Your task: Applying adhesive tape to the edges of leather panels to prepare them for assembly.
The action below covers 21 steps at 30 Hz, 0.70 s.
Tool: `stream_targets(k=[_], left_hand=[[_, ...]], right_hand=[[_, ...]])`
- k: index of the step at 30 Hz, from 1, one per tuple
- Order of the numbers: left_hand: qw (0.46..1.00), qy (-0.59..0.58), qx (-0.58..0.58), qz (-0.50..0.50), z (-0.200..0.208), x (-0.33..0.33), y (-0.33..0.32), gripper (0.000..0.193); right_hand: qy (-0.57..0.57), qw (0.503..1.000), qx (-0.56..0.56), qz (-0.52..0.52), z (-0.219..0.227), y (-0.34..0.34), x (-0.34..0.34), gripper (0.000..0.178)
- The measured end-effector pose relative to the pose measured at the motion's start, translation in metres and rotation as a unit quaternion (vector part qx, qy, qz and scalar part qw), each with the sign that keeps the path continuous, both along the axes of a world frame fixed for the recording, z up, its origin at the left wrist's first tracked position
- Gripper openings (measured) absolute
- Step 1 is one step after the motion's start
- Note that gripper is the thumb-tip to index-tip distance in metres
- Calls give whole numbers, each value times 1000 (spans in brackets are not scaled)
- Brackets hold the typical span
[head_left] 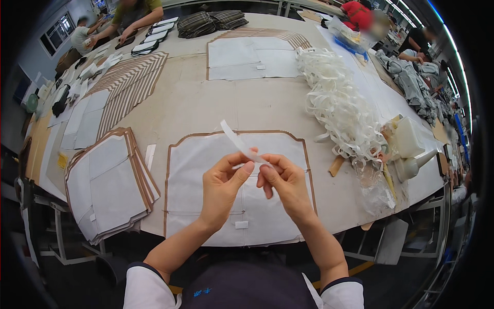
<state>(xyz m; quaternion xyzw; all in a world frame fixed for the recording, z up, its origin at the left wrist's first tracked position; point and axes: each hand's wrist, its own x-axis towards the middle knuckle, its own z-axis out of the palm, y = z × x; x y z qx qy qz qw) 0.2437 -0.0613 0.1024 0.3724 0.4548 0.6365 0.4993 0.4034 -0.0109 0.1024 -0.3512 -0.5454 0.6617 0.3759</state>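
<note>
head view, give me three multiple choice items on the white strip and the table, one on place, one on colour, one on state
1. Where is the pile of loose white strips?
A. right of the hands
B. on the floor
C. far left

2. What colour is the strip being held?
A. red
B. white
C. black

3. How is the strip held?
A. lying flat on the table
B. by the left hand alone
C. pinched by both hands

Answers: 1 A, the pile lies right of the hands. 2 B, it is plainly white. 3 C, left hand and right hand both grip its lower end.
</note>
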Motion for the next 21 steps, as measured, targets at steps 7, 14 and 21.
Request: stream_targets(k=[7, 14, 21], left_hand=[[858, 456, 220, 92, 31, -61, -37, 22], [928, 194, -35, -317, 32, -101, 28, 18], [922, 309, -172, -160, -64, -117, 93, 20]], right_hand=[[-155, 970, 103, 155, 24, 16, 13, 24], [-149, 945, 101, 274, 36, 45, 20, 17], [-239, 962, -6, 130, -53, 115, 0, 20]])
